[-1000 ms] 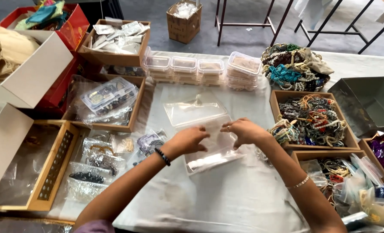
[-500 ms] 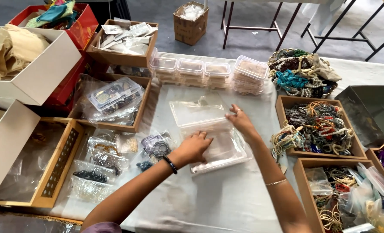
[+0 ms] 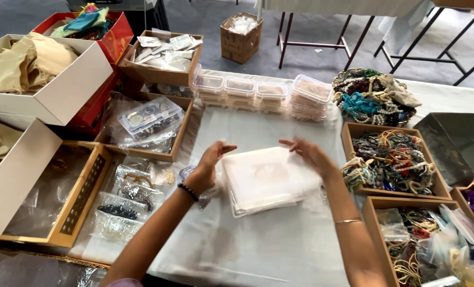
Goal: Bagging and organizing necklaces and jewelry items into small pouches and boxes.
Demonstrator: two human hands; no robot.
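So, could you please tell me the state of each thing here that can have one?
Clear packet stack: flat on the cloth, between both hands.
Left hand: open, at the stack's left edge.
Right hand: open, by its right edge.
Plastic boxes: lidded, stacked.
White box: open, cloth inside.
Grey tray: empty.
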